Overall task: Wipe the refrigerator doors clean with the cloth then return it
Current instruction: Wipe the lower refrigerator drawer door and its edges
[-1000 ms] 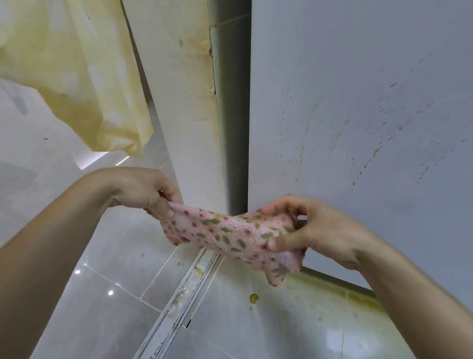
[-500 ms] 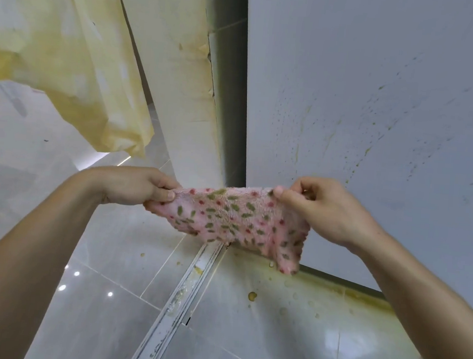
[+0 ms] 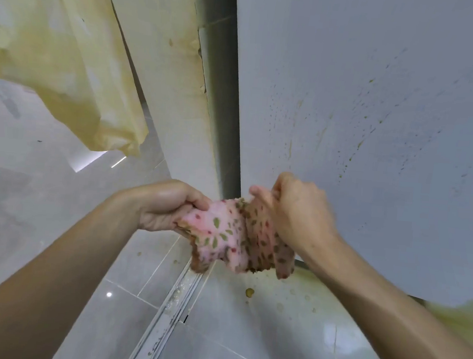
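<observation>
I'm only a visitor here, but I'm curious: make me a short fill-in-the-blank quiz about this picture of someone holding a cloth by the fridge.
1. The spotted cloth is mainly ____ in colour.
2. The left hand and the right hand both grip the ____.
3. A yellow blob lies on the tiled ____ below the splattered refrigerator door.

Missing words: pink; cloth; floor.
</observation>
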Demonstrator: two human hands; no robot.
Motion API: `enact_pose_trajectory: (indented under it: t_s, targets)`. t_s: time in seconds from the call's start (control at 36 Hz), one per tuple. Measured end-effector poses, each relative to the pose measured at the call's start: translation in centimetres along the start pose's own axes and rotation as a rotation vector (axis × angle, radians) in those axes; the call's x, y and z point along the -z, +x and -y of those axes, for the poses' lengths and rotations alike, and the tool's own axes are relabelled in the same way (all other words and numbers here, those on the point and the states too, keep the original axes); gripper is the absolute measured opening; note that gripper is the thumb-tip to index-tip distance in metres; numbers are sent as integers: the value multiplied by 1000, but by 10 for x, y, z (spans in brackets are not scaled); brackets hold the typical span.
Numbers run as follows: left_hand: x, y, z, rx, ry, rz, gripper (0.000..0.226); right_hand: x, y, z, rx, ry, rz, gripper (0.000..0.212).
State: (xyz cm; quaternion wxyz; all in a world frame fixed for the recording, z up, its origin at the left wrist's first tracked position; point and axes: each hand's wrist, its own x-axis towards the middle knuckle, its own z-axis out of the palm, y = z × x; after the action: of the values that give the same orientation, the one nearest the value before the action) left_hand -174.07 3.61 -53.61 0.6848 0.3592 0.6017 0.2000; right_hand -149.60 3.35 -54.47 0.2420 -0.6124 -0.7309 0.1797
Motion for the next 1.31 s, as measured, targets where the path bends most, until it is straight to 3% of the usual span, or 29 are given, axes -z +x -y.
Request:
enact_pose_trajectory:
  t_s: [0.08, 0.17, 0.22, 0.36, 0.47, 0.56, 0.61, 0.67, 0.72, 0.81, 0.86, 0.94, 1.0, 1.06, 1.14, 1.31]
  targets:
    - [-19, 6, -1, 14, -2, 58, 38, -9, -11, 12, 75, -7, 90, 49]
    - [-32, 11, -2, 11, -64, 156, 46, -16, -19, 18, 121, 147, 288, 33]
    - [-34, 13, -1, -35, 35, 155, 55, -16, -20, 17, 113, 285, 418, 27]
    - [-31, 14, 4, -147, 129, 170, 29, 2, -9, 4, -165, 864, 646, 18]
    - [-25, 16, 1, -198, 166, 133, 26, 12, -2, -8, -239, 1069, 725, 18]
    - [-22, 15, -3, -218, 210, 93, 21, 11, -3, -12, -203, 1132, 872, 22]
    - [-22, 13, -6, -231, 214, 101, 24, 13, -4, -15, -136, 1068, 1049, 29]
    - [-20, 10, -9, -254, 219, 123, 29, 15, -2, -19, -69, 989, 1107, 31]
    - [-19, 6, -12, -259, 256, 153, 32, 14, 2, -22, -54, 867, 949, 33]
    - [-16, 0, -14, -238, 338, 222, 44, 1, 7, -29, -28, 578, 483, 38]
    - [-16, -4, -14, -229, 394, 258, 48, -8, 8, -35, -14, 444, 288, 50]
    - [-14, -7, -15, -229, 442, 263, 46, -13, 4, -42, 53, 500, 437, 64]
    - [-11, -7, -14, -243, 446, 273, 43, -13, 1, -43, 105, 665, 569, 45]
    - [-9, -5, -15, -252, 414, 259, 37, -11, -2, -42, 66, 902, 595, 33]
    - [-9, -1, -18, -329, 405, 119, 18, -5, -3, -37, 20, 938, 444, 25]
    - [-22, -4, -31, -537, 619, 6, 21, 13, -1, -30, 118, 284, -35, 31]
